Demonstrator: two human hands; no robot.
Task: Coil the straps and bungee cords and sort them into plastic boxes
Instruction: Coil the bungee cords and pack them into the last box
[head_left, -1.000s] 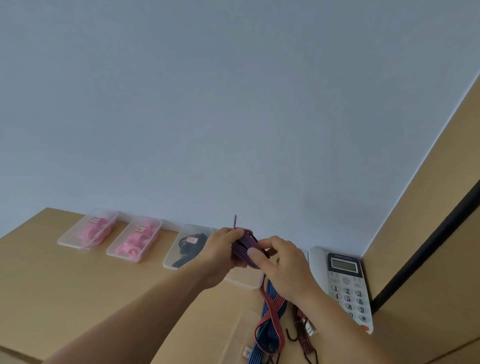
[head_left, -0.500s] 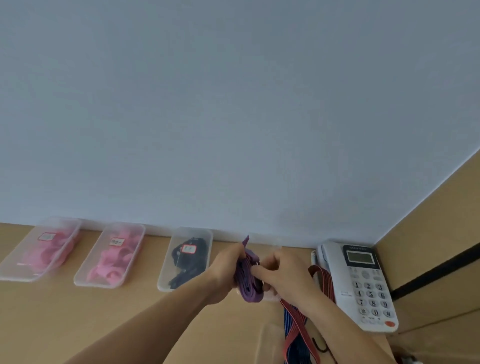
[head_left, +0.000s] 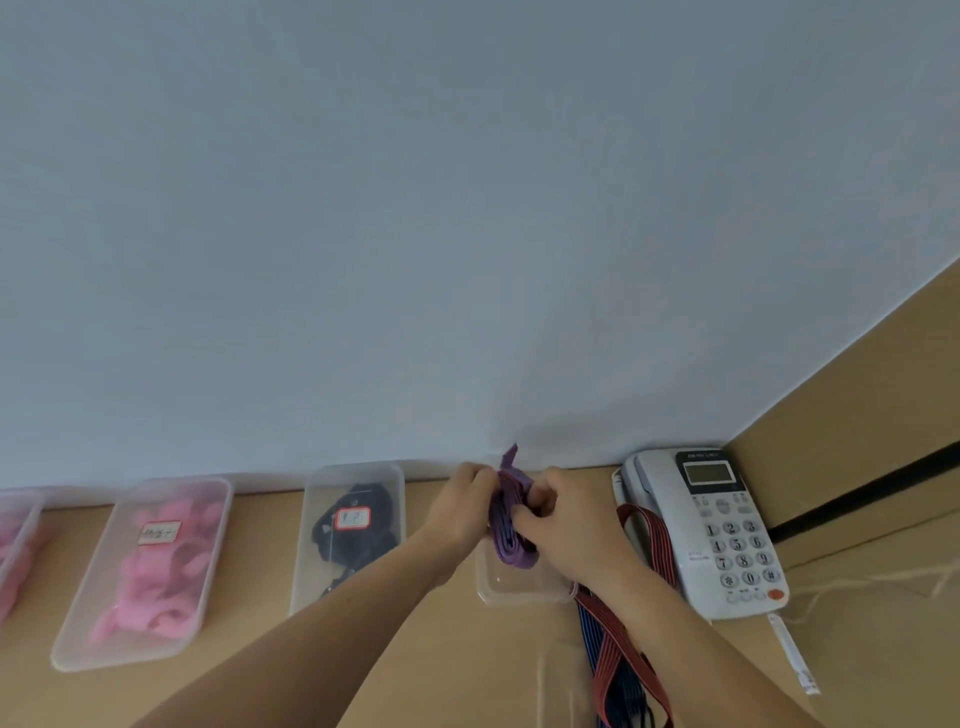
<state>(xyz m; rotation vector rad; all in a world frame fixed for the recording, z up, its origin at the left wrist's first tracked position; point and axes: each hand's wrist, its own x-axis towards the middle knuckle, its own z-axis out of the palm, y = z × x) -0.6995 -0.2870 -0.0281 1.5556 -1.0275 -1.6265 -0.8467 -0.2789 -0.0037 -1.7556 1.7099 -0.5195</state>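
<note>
Both hands closed on the purple strap coil (head_left: 506, 525): left hand (head_left: 462, 512) pinches its left side, right hand (head_left: 558, 519) its right, loose tail poking up past the fingertips. Coil's long axis runs away from me, roughly upright. Empty plastic box (head_left: 519, 590) sits directly below the fingers, so I'd judge the drop is straight down. Right hand slightly nearer the box.
</note>
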